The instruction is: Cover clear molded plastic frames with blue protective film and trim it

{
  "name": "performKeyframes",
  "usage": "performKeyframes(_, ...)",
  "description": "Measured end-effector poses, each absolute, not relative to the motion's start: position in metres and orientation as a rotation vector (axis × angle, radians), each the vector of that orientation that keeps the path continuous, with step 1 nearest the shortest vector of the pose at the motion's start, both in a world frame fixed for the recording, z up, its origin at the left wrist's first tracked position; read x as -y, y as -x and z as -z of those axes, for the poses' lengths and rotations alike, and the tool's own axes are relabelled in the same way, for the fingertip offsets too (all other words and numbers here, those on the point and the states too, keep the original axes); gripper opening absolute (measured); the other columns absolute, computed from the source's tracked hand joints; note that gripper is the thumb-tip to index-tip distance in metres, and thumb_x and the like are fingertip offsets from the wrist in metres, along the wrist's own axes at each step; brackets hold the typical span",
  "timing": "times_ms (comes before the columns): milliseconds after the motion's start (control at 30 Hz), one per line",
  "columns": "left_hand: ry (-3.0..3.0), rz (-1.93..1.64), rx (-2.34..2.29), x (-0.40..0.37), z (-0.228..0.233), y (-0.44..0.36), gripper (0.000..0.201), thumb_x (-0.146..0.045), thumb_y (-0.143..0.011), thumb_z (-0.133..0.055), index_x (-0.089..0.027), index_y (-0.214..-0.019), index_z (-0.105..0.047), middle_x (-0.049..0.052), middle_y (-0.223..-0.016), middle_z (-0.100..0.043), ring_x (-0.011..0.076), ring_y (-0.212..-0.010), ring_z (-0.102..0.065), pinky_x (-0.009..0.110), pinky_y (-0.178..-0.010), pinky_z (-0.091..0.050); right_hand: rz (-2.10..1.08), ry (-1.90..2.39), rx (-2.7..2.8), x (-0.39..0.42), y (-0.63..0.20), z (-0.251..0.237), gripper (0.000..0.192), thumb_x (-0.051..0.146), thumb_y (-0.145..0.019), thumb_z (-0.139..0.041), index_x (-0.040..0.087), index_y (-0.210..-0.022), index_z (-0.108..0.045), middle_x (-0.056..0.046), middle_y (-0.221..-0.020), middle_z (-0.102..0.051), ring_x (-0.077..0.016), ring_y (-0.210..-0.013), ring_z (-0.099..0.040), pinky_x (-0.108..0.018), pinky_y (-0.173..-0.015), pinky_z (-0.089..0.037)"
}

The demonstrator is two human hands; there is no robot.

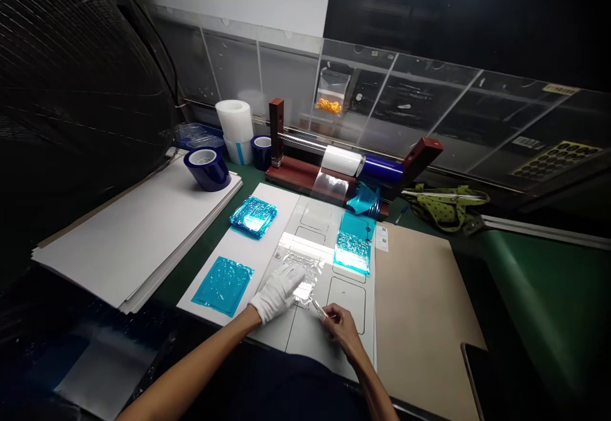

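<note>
My left hand [281,290], in a white glove, lies with fingers stretched out on a wrinkled clear film sheet [312,269]. That film sits on a pale board [310,338] printed with rounded outlines. Bare and closed, my right hand [341,327] grips a slim light-coloured tool [319,308] at the film's lower edge; its exact kind is too small to tell. Right of the film, a blue film piece [352,255] covers part of the board. To the left are a single blue film-covered sheet [223,286] and a stack of blue film-covered pieces [252,216].
A wooden roll stand [305,176] holds a white film roll [342,160] and a blue film roll [382,168] at the back. A blue tape roll [214,176] rests on a stack of white sheets [138,230]. Brown board [424,300] lies at right, beside a green polka-dot pouch [442,208].
</note>
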State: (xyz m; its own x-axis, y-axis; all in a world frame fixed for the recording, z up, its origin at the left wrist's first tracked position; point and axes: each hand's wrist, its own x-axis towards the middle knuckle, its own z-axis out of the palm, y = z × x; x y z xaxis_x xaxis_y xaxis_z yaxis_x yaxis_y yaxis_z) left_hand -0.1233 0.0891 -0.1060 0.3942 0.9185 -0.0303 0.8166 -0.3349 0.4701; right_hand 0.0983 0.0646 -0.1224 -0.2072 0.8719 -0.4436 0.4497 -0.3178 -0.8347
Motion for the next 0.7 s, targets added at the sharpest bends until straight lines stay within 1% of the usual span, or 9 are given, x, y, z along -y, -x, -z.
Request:
performKeyframes(33, -2.25, -0.331, -1.495, -0.091, 0.107, 0.124, 0.052, -0.018, -0.082, -0.047, -0.018, -0.134, -0.044, 0.01, -0.135, -0.051, 0.0245, -0.126, -0.043, 0.04, -0.11, -0.028, -1.542, 1.682, 1.521, -0.062, -0.1, 0.124, 0.032, 0.046, -0.071, -0.055, 0.017, -0.08, -0.066, 0.001, -0.063, -0.057, -0.0136, -0.056, -0.052, -0.023, -0.05, -0.042)
performKeyframes(100, -2.262, -0.32, -1.498, -0.092, 0.11, 0.125, 0.051, -0.007, -0.084, -0.035, -0.02, -0.132, -0.047, 0.008, -0.131, -0.055, 0.0217, -0.121, -0.048, 0.039, -0.108, -0.032, -1.497, 1.714, 1.481, -0.057, -0.108, 0.127, 0.036, 0.049, -0.07, -0.057, 0.018, -0.084, -0.066, 0.0, -0.068, -0.059, -0.0143, -0.059, -0.053, -0.024, -0.051, -0.044)
performKeyframes(167, -2.273, -0.315, -1.514, -0.087, 0.112, 0.125, 0.052, -0.004, -0.085, -0.03, -0.021, -0.131, -0.048, 0.008, -0.129, -0.056, 0.0216, -0.119, -0.049, 0.04, -0.105, -0.036, -1.367, 1.807, 1.437, -0.053, -0.124, 0.131, 0.04, 0.052, -0.07, -0.056, 0.018, -0.091, -0.064, -0.002, -0.074, -0.06, -0.0157, -0.062, -0.055, -0.026, -0.054, -0.046)
performKeyframes(233, -2.285, -0.318, -1.53, -0.073, 0.114, 0.125, 0.053, -0.003, -0.086, -0.028, -0.022, -0.13, -0.049, 0.008, -0.127, -0.058, 0.0217, -0.117, -0.051, 0.039, -0.103, -0.039, -1.156, 1.954, 1.377, -0.049, -0.149, 0.133, 0.045, 0.054, -0.073, -0.051, 0.018, -0.097, -0.062, -0.005, -0.084, -0.062, -0.0194, -0.07, -0.058, -0.031, -0.062, -0.048)
performKeyframes(300, -2.305, -0.328, -1.533, -0.052, 0.118, 0.126, 0.054, -0.001, -0.085, -0.028, -0.024, -0.129, -0.05, 0.007, -0.125, -0.059, 0.0207, -0.117, -0.053, 0.038, -0.102, -0.041, -0.908, 2.123, 1.304, -0.046, -0.181, 0.136, 0.046, 0.054, -0.076, -0.044, 0.017, -0.1, -0.059, -0.011, -0.095, -0.061, -0.0258, -0.084, -0.058, -0.038, -0.073, -0.047)
performKeyframes(367, -2.334, -0.347, -1.526, -0.027, 0.125, 0.13, 0.059, 0.003, -0.083, -0.03, -0.027, -0.132, -0.047, 0.005, -0.128, -0.058, 0.0197, -0.12, -0.051, 0.037, -0.105, -0.039, -0.692, 2.256, 1.254, -0.041, -0.213, 0.138, 0.044, 0.05, -0.077, -0.04, 0.017, -0.101, -0.059, -0.015, -0.103, -0.059, -0.0314, -0.095, -0.055, -0.045, -0.082, -0.043)
performKeyframes(467, -2.394, -0.375, -1.507, 0.006, 0.143, 0.136, 0.069, 0.007, -0.078, -0.031, -0.029, -0.136, -0.041, 0.003, -0.133, -0.055, 0.0199, -0.122, -0.051, 0.037, -0.106, -0.039, -0.475, 2.355, 1.24, -0.034, -0.249, 0.142, 0.041, 0.042, -0.077, -0.039, 0.017, -0.102, -0.059, -0.017, -0.106, -0.058, -0.035, -0.105, -0.05, -0.048, -0.09, -0.037)
performKeyframes(600, -2.493, -0.422, -1.445, 0.031, 0.164, 0.143, 0.081, 0.007, -0.071, -0.033, -0.035, -0.141, -0.032, -0.001, -0.131, -0.057, 0.0187, -0.117, -0.056, 0.031, -0.102, -0.044, -0.32, 2.385, 1.265, -0.029, -0.269, 0.146, 0.041, 0.034, -0.074, -0.042, 0.014, -0.104, -0.06, -0.02, -0.109, -0.055, -0.0381, -0.11, -0.046, -0.052, -0.091, -0.035)
performKeyframes(700, -2.557, -0.408, -1.431, 0.035, 0.16, 0.144, 0.086, -0.002, -0.069, -0.045, -0.033, -0.145, -0.02, 0.0, -0.137, -0.051, 0.0213, -0.122, -0.051, 0.032, -0.104, -0.043, -0.311, 2.332, 1.313, -0.031, -0.269, 0.144, 0.037, 0.03, -0.073, -0.044, 0.014, -0.101, -0.062, -0.02, -0.108, -0.056, -0.0363, -0.108, -0.049, -0.05, -0.089, -0.038)
